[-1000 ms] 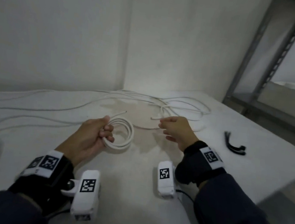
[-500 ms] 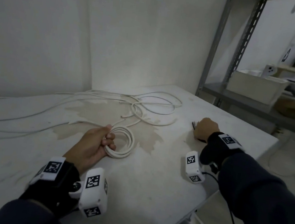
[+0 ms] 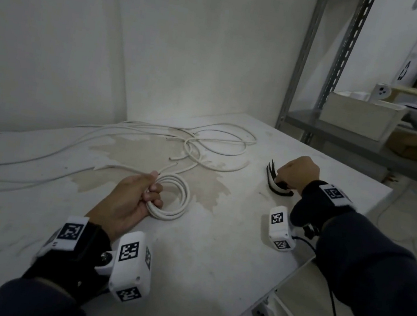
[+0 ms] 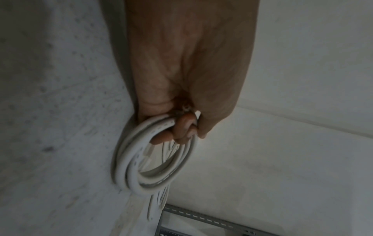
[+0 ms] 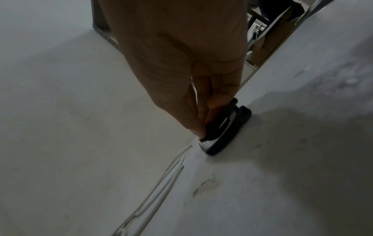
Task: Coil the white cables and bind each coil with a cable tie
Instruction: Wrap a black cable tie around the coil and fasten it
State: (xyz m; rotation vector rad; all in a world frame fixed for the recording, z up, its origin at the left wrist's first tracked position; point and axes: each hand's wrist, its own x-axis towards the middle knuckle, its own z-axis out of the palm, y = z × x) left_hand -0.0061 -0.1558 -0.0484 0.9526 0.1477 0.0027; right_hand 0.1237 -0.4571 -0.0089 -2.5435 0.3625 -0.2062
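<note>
My left hand (image 3: 140,194) grips a small coil of white cable (image 3: 173,197) by its near side, and the coil rests on the white table (image 3: 215,252). The left wrist view shows my fingers curled round the coil (image 4: 153,159). Off to the right, my right hand (image 3: 295,171) pinches the bundle of black cable ties (image 3: 276,183) lying on the table. In the right wrist view my fingertips (image 5: 201,134) close on the black ties (image 5: 226,126). Several loose white cables (image 3: 217,145) lie tangled toward the back corner.
Long white cables (image 3: 42,153) trail off to the left across the table. A grey metal shelf rack (image 3: 365,142) with a white box stands behind the table's right edge. A beige stain (image 3: 148,160) marks the table middle.
My right hand left the loose cable end, swung right to the black cable ties and now pinches them. My left hand kept holding the coil in place.
</note>
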